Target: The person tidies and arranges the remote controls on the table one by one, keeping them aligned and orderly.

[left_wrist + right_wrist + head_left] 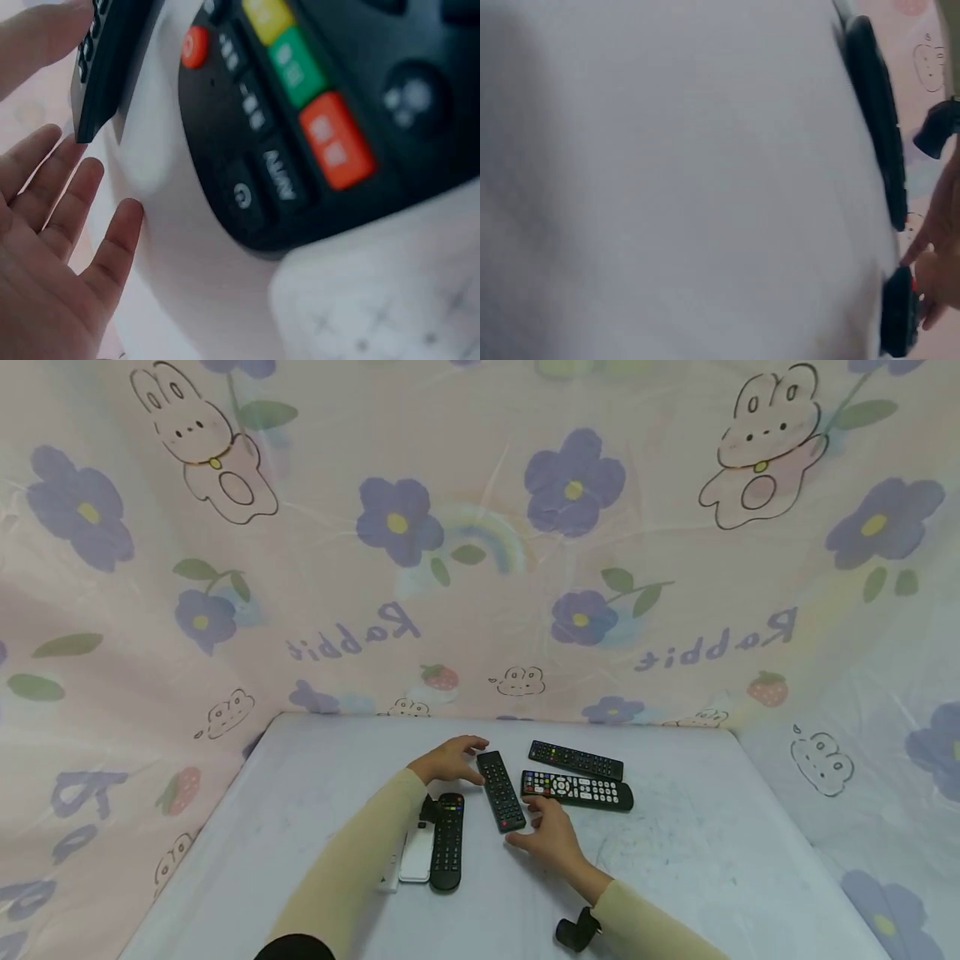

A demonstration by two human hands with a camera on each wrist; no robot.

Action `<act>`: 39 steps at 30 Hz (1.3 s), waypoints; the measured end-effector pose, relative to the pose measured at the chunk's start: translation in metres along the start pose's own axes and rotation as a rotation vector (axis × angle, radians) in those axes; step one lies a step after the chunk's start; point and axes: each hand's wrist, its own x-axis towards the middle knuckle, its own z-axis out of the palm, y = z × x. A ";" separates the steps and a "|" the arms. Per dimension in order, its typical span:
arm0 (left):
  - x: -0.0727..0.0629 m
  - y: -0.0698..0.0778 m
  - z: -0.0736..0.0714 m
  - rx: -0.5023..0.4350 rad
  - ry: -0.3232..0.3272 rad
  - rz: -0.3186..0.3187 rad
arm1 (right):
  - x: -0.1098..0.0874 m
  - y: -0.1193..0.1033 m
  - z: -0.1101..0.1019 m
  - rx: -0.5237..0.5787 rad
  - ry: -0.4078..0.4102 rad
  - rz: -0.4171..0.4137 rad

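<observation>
A slim black remote control [501, 792] lies tilted on the white table between my two hands. My left hand [450, 760] is at its upper left edge, fingers spread and fairly straight. In the left wrist view, the thumb [37, 45] overlaps that remote's button side; whether it touches cannot be told. My right hand [553, 842] is by the remote's lower right, fingers slightly bent, with a gap between thumb and index finger. Its fingertips come close to a black remote with white buttons [581, 788]. The right wrist view shows mostly table surface.
Another black remote [576, 760] lies behind the white-buttoned one. Left of centre is a black remote with coloured buttons [447, 845], beside a white device [417, 857] and a second white item [390, 877] partly under my left sleeve. Patterned cloth [480, 568] surrounds the table [697, 835].
</observation>
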 end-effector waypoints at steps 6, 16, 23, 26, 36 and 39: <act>0.003 -0.002 0.005 -0.008 -0.024 -0.024 | 0.002 0.004 0.008 -0.035 0.005 -0.025; 0.003 0.005 0.008 -0.005 -0.034 -0.059 | 0.003 0.000 0.011 -0.089 0.000 -0.020; 0.003 0.005 0.009 0.027 -0.009 -0.068 | 0.005 -0.002 0.016 -0.102 0.017 -0.010; 0.002 0.004 0.008 0.025 -0.007 -0.063 | 0.006 -0.003 0.017 -0.101 0.018 -0.004; 0.001 0.002 0.007 0.029 -0.009 -0.052 | 0.007 -0.005 0.012 -0.060 -0.003 0.029; 0.001 0.004 0.007 0.039 -0.010 -0.040 | 0.006 -0.005 0.008 -0.014 -0.019 0.038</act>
